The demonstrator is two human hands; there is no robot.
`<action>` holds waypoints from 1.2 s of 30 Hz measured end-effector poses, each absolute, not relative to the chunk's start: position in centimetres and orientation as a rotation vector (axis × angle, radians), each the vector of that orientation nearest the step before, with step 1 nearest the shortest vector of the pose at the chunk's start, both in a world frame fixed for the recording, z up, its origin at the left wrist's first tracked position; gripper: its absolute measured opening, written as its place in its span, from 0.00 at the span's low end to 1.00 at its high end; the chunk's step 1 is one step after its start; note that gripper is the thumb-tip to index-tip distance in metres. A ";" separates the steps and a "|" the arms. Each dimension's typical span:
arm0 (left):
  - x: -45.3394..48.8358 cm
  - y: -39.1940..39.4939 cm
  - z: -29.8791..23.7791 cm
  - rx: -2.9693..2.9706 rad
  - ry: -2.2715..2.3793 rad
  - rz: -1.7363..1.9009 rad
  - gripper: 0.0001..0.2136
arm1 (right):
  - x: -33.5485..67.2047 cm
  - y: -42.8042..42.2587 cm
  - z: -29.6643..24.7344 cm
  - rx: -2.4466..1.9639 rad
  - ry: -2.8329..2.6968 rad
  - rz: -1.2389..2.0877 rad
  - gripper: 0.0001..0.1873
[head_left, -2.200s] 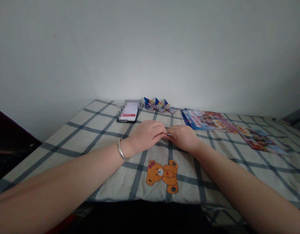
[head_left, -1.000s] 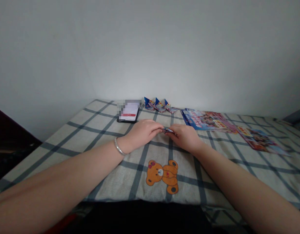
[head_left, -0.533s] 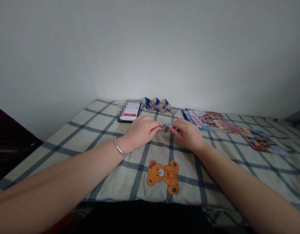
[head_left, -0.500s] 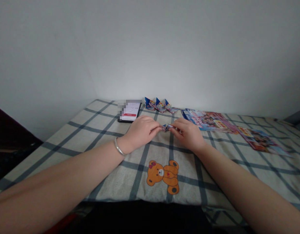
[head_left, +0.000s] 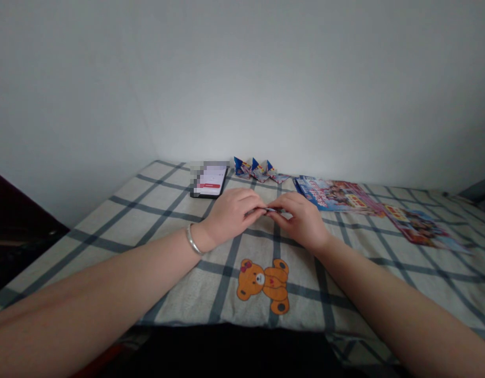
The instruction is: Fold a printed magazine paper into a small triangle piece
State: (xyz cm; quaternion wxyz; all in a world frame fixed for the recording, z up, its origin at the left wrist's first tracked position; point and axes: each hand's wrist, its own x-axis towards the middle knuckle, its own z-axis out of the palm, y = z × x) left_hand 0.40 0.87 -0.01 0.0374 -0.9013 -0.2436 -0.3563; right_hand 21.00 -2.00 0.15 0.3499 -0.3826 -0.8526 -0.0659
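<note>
My left hand [head_left: 231, 214], with a silver bracelet [head_left: 195, 240] on the wrist, and my right hand [head_left: 301, 219] meet over the checked cloth [head_left: 155, 220]. Both pinch a small folded piece of coloured paper [head_left: 270, 210] between their fingertips, held flat just above the cloth. Most of the paper is hidden by the fingers. Three folded paper shapes [head_left: 258, 169] stand in a row near the wall behind my hands.
A phone [head_left: 208, 182] with a lit screen lies at the back left. Printed colour sheets [head_left: 332, 194] and another sheet [head_left: 421, 227] lie to the right. An orange bear print [head_left: 265, 281] marks the cloth near me. The wall stands close behind.
My hands have drawn closer together and the small paper now looks flatter between the fingertips. Arms and the things on the cloth stay where they were.
</note>
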 end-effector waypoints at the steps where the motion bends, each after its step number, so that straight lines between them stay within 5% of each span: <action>1: 0.4 0.8 0.0 -2.771 -0.741 -1.105 0.06 | 20.9 -2.1 0.2 -0.990 -2.210 -0.168 0.07; 36: 0.5 0.9 -0.1 -2.951 -0.676 -1.265 0.03 | 20.6 -2.4 0.4 -0.999 -2.170 -0.022 0.03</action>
